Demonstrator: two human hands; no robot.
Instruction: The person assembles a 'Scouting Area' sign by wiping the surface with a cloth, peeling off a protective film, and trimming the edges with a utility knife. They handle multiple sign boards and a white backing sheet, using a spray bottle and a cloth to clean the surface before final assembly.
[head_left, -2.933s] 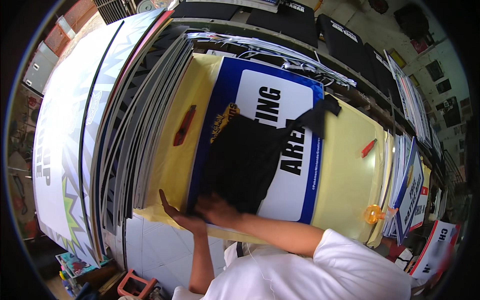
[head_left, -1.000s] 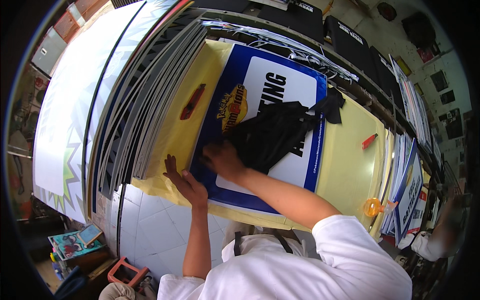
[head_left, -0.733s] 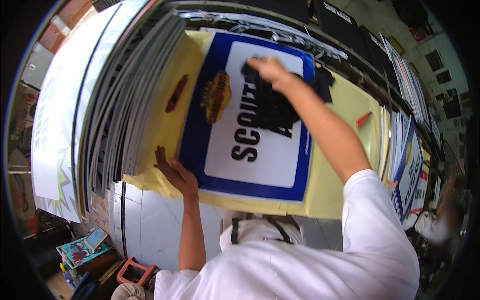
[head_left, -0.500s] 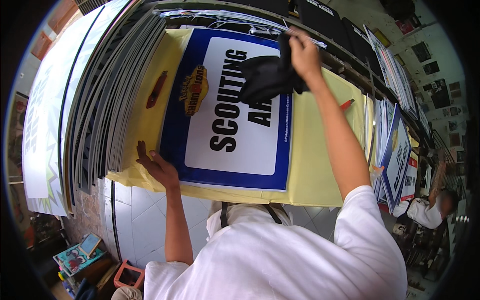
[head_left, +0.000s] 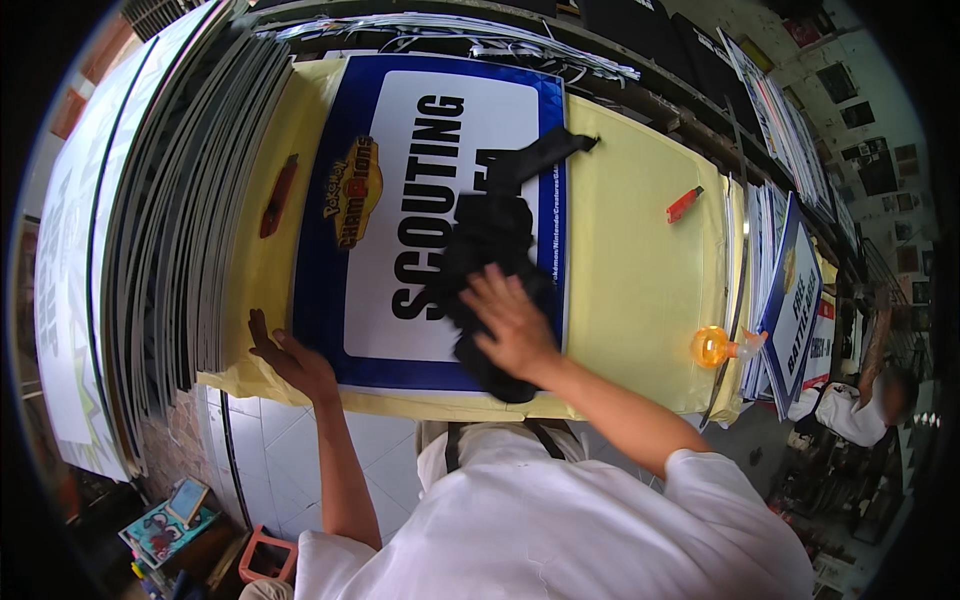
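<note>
A blue-bordered sign board [head_left: 400,330] with a white middle, large black lettering and a gold logo lies flat on the yellow-covered table. My right hand [head_left: 512,325] rests palm down, fingers spread, on a crumpled black cloth [head_left: 490,235], which lies over the sign's right part and hides some lettering. One strip of the cloth trails toward the far right edge of the board. My left hand [head_left: 298,362] is open, fingers stretched out, at the near left corner of the sign, partly over the yellow cover.
A red cutter [head_left: 278,200] lies left of the sign, another red cutter [head_left: 684,205] to its right. An orange spray bottle [head_left: 712,346] lies near the table's right edge. Stacked boards [head_left: 190,230] stand at left, more signs [head_left: 795,310] at right. Another person [head_left: 850,425] sits far right.
My right hand has come down toward me and left, from holding up the black cloth to pressing it on the sign. The spray bottle now shows fully. My left hand stays at the near left corner.
</note>
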